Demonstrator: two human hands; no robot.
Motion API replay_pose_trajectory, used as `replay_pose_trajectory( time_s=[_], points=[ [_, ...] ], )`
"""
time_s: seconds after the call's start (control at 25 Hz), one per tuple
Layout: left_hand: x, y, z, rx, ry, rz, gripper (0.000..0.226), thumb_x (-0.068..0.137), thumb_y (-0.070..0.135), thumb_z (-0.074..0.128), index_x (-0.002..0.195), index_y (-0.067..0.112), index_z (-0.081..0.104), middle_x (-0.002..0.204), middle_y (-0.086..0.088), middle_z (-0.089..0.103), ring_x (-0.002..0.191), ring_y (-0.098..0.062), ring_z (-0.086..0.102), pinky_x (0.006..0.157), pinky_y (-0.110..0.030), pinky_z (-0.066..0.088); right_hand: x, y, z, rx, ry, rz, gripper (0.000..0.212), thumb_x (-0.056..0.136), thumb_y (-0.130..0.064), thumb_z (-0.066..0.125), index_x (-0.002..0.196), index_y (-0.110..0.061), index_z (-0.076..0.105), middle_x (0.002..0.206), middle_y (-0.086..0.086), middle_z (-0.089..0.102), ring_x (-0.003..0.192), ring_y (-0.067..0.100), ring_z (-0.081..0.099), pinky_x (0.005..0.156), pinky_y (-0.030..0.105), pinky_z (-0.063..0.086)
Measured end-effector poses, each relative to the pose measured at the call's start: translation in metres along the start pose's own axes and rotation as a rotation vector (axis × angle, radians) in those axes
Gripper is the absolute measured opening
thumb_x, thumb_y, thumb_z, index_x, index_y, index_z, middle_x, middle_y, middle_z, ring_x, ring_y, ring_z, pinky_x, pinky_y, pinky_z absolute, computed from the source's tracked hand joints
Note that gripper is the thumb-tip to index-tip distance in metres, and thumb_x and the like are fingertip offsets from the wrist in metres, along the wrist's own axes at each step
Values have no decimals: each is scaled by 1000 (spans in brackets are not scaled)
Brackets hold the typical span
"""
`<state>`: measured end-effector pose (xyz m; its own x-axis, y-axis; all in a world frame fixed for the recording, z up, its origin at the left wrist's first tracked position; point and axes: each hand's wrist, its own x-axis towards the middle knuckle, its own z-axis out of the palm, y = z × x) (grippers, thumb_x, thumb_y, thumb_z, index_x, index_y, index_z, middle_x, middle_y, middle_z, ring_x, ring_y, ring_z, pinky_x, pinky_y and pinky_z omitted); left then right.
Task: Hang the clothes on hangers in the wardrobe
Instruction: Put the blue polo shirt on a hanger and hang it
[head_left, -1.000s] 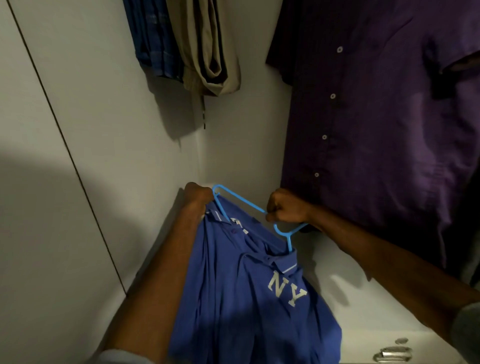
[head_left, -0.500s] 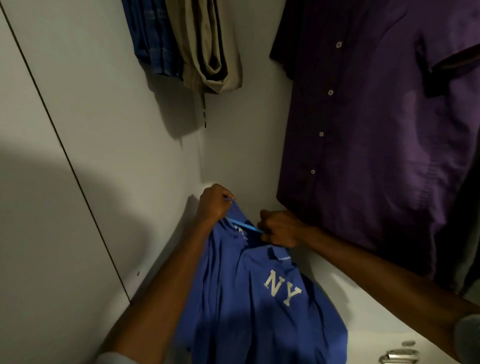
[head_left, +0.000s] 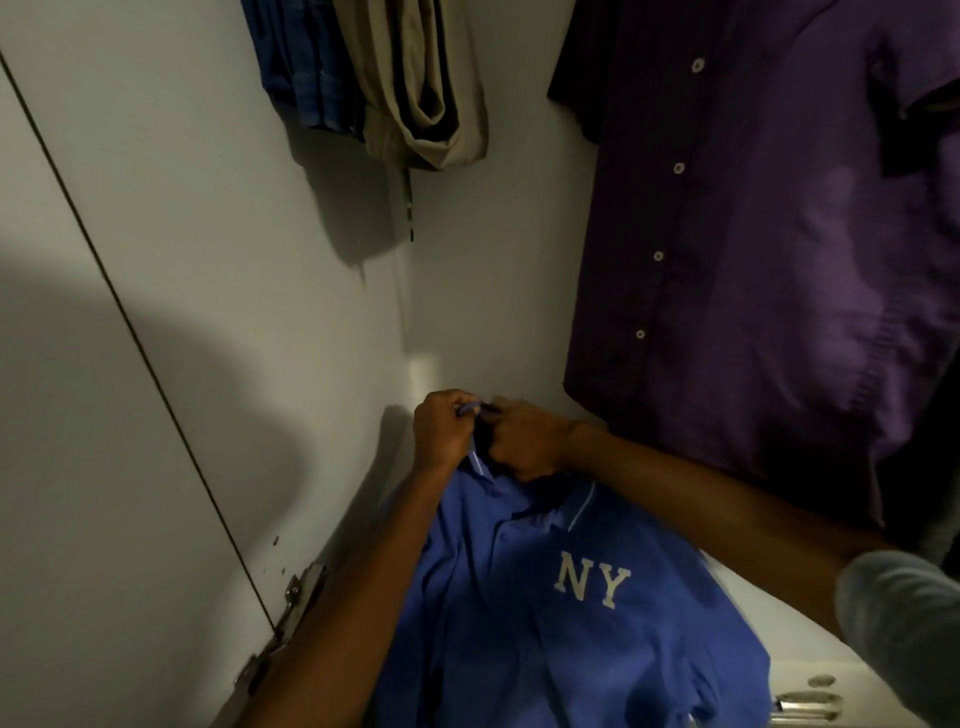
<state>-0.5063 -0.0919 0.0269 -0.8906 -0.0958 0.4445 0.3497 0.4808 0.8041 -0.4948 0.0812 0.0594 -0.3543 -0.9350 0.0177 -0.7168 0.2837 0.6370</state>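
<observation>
Mid-task: purple button-up shirt (head_left: 769, 249) at 2 o'clock and folded khaki trousers (head_left: 421, 88) at 12 are already hung, while blue "NY" polo shirt (head_left: 571, 597) at 6 is gripped at its collar by left hand (head_left: 441, 434) and right hand (head_left: 524, 441), unhung.

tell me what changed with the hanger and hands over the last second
The light blue hanger, a second ago mostly exposed above the collar, has gone down into the blue NY shirt; only a short bit shows between the hands. The left hand and right hand have closed together at the collar, gripping there. The purple shirt and the other hung clothes are unchanged.
</observation>
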Motion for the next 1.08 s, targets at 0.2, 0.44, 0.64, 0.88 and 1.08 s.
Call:
replay_pose_trajectory(
  time_s=[0.2, 0.44, 0.64, 0.88, 1.08],
  points=[
    [-37, -34, 7, 18, 56, -220, 29, 89, 27, 75, 106, 4, 75, 98, -10, 76, 91, -26, 72, 81, -33, 56, -20, -6, 51, 44, 51, 341, 20, 76, -28, 73, 90, -14, 72, 83, 7, 66, 81, 29, 61, 72, 35, 45],
    [-92, -22, 3, 84, 218, -75, 10, 85, 7, 74, 88, 15, 69, 86, 1, 73, 79, -20, 69, 70, -35, 56, -58, -57, 43, 793, 265, 1266, 19, 92, -20, 66, 77, -11, 60, 82, 5, 66, 72, 26, 63, 59, 37, 52],
    [-134, -27, 18, 214, -171, -149, 35, 81, 37, 83, 64, 14, 63, 65, -1, 70, 63, -18, 66, 55, -34, 51, -76, -132, 25, 1302, 161, 1666, 48, 95, -44, 64, 61, -10, 65, 60, 6, 70, 54, 25, 68, 51, 39, 58],
    [-165, -39, 10, 197, -139, -140, 49, 103, 38, 55, 57, 21, 50, 55, 3, 57, 51, -12, 53, 49, -32, 37, -48, -175, 15, 1571, 476, 1783, 19, 74, -22, 88, 66, -13, 73, 66, 14, 73, 61, 34, 71, 58, 51, 61],
    [-187, -40, 0, 211, -126, -140, 28, 94, 17, 66, 66, 21, 64, 66, 5, 66, 60, -12, 61, 52, -21, 39, -29, -192, 12, 1525, 645, 1786, 33, 65, -20, 91, 94, -16, 75, 80, 4, 77, 72, 25, 75, 68, 45, 64]
  ],
)
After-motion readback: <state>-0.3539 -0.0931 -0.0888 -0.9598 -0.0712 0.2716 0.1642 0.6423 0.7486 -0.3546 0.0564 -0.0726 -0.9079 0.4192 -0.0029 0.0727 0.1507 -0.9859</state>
